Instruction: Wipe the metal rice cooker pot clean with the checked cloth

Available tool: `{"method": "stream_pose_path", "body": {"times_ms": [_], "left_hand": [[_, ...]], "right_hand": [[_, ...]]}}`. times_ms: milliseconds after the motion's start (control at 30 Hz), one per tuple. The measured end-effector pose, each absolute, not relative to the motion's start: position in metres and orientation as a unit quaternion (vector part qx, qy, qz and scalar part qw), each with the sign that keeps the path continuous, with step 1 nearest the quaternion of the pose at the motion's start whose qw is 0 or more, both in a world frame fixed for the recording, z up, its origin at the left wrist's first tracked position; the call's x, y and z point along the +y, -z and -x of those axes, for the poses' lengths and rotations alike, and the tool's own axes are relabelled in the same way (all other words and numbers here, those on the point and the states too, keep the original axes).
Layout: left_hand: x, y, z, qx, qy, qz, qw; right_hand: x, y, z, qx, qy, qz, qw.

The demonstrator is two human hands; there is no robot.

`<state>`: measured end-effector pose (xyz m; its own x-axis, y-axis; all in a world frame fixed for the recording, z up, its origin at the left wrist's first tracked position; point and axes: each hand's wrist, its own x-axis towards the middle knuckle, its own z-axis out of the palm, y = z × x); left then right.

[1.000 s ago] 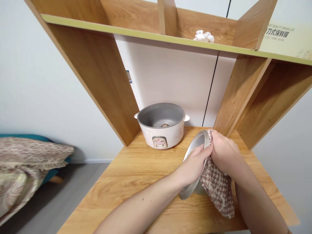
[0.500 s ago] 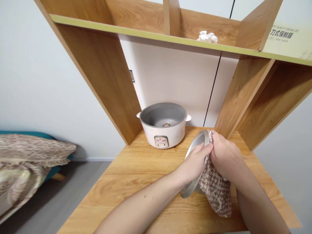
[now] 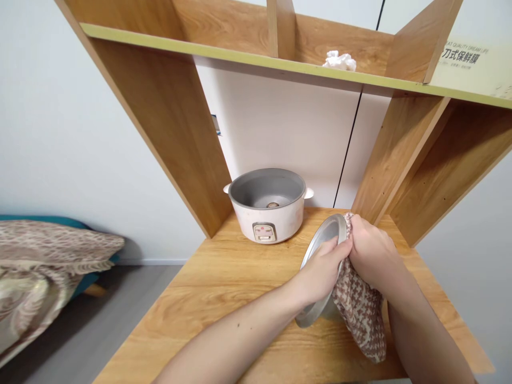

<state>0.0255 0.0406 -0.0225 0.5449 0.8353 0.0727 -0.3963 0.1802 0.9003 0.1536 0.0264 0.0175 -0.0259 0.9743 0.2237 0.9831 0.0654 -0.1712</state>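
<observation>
A silver metal inner pot (image 3: 310, 316) is tilted on its side above the wooden table. My left hand (image 3: 322, 269) grips its rim, with the fingers inside the opening and the thumb over the edge. Pressed against the pot's outer side, near the rim, my right hand (image 3: 372, 250) is closed on a brown-and-white patterned cloth (image 3: 362, 314) that hangs down below it. Behind them, toward the back of the table, the white rice cooker body (image 3: 244, 218) stands upright with no lid, and its grey inside shows. Most of the pot's outside is hidden by the cloth and my hands.
The wooden table (image 3: 192, 298) sits under a shelf (image 3: 240, 50) with side panels. Crumpled white tissue (image 3: 340, 61) and a box with printed lettering (image 3: 476, 64) rest on that shelf. At the left, a patterned throw (image 3: 48, 245) covers low teal furniture.
My right hand and the cloth have shifted slightly to the right along the pot's outside, and the cloth's hanging end has swung right. The left hand and pot have moved only a little.
</observation>
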Motion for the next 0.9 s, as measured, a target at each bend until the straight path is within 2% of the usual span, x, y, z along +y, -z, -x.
{"method": "stream_pose_path", "body": {"times_ms": [167, 433, 733, 900], "left_hand": [[0.046, 0.023, -0.025, 0.22, -0.431, -0.467, 0.74], [0.043, 0.027, -0.026, 0.246, -0.425, -0.496, 0.716], [0.041, 0.029, -0.028, 0.233, -0.43, -0.483, 0.726], [0.045, 0.029, -0.027, 0.239, -0.432, -0.478, 0.726]], "right_hand": [[0.018, -0.013, -0.142, -0.709, 0.062, 0.691, 0.126], [0.039, -0.018, -0.16, -0.717, -0.007, 0.681, 0.149], [0.037, -0.021, -0.16, -0.715, -0.005, 0.687, 0.13], [0.024, -0.015, -0.15, -0.712, 0.038, 0.689, 0.128]]}}
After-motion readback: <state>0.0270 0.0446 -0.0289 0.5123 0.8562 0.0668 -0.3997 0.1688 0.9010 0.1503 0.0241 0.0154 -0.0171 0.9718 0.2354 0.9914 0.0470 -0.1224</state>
